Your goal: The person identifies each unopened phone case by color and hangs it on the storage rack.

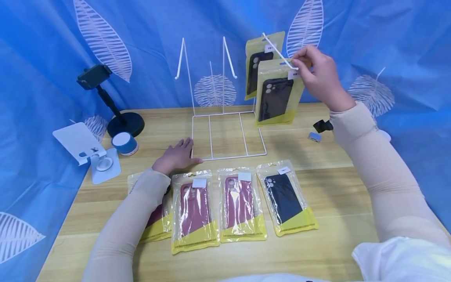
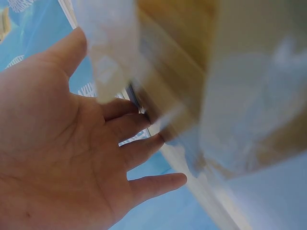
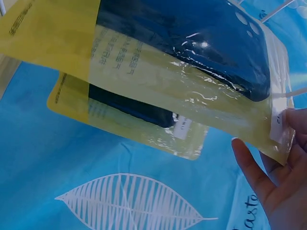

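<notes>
My right hand [image 1: 299, 63] pinches the top of a packaged black phone case [image 1: 276, 98] in a clear and yellow bag, at the tip of the right hook of a white wire rack [image 1: 225, 117]. A second packaged black case [image 1: 258, 58] hangs behind it on the same hook. In the right wrist view both bags, the front one [image 3: 192, 62] and the rear one [image 3: 134, 115], fill the frame above my fingers [image 3: 268, 182]. My left hand [image 1: 176, 156] lies flat on the table and touches the rack's front left corner. Its open palm [image 2: 72, 158] shows in the blurred left wrist view.
Several bagged cases lie in a row near me: two maroon [image 1: 195, 209] [image 1: 241, 203], one dark [image 1: 287, 197], one half under my left arm [image 1: 156, 223]. At left stand a black phone holder [image 1: 112, 102], a white stand [image 1: 84, 149] and a blue-white puck [image 1: 124, 143]. A black clip [image 1: 322, 126] lies right.
</notes>
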`<action>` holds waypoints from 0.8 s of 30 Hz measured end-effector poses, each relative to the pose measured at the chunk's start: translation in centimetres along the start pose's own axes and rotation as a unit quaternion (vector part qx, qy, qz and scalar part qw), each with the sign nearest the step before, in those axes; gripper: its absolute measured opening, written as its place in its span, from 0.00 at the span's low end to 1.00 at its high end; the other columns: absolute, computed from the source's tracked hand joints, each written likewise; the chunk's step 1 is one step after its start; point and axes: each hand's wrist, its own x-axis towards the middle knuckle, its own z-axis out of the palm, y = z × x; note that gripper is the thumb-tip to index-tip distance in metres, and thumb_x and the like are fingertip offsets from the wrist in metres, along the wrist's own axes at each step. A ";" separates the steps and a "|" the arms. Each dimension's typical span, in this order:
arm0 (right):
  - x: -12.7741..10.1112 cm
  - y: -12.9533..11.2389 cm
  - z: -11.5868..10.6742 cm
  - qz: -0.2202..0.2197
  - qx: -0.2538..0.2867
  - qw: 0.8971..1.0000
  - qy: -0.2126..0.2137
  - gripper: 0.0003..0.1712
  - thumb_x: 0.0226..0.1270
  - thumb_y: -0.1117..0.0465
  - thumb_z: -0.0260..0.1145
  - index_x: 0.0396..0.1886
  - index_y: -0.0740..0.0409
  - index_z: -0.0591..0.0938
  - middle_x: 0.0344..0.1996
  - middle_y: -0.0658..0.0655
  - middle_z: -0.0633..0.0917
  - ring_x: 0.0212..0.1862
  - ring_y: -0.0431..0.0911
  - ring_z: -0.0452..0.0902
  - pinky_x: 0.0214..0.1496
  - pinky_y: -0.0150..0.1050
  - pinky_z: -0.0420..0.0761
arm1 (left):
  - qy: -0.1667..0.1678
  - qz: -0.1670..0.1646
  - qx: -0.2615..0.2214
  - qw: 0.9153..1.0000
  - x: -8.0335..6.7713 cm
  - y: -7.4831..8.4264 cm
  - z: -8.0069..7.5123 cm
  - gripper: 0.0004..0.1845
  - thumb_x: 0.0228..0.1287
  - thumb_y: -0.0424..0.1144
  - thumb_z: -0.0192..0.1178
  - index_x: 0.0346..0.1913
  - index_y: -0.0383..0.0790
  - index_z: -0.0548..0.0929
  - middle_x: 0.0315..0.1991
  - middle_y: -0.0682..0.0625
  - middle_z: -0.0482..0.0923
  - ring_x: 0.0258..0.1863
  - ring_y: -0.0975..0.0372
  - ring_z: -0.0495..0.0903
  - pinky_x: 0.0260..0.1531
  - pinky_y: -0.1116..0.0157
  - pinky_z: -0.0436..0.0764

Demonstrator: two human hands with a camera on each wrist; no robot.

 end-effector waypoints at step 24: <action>6.6 3.1 3.5 0.129 -0.112 0.984 -0.052 0.26 0.81 0.47 0.46 0.60 0.61 0.76 0.54 0.63 0.81 0.54 0.55 0.71 0.58 0.50 0.71 | -0.008 -0.003 0.009 1.000 0.5 0.6 0.2 0.52 0.70 0.66 0.49 0.79 0.34 0.39 0.80 0.38 0.37 0.79 0.43 0.40 0.74 0.35 0.46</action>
